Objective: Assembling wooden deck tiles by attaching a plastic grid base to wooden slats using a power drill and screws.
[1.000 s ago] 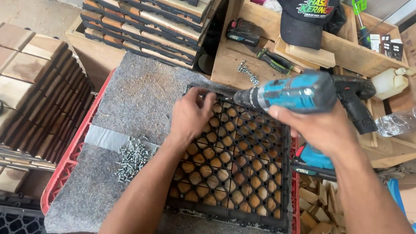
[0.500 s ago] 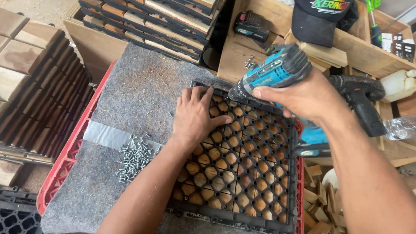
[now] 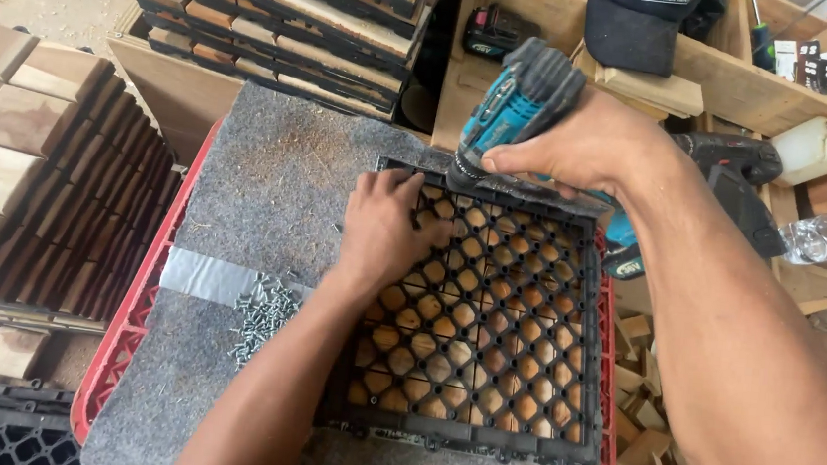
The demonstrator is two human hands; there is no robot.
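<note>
Head view: a teal cordless drill [image 3: 514, 112] is gripped in the right hand [image 3: 580, 147] at the black grid tile's [image 3: 484, 338] far edge; the tile is pressed flat by the left hand [image 3: 384, 230], with loose screws [image 3: 262, 314] just beside it.

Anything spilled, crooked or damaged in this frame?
Nothing looks damaged. The only loose items are small silver screws heaped on the grey carpet pad beside a strip of grey tape, left of the black plastic grid tile, which lies flat and square.

Hands hold drill [image 3: 516, 112] over black grid tile [image 3: 486, 319].
</note>
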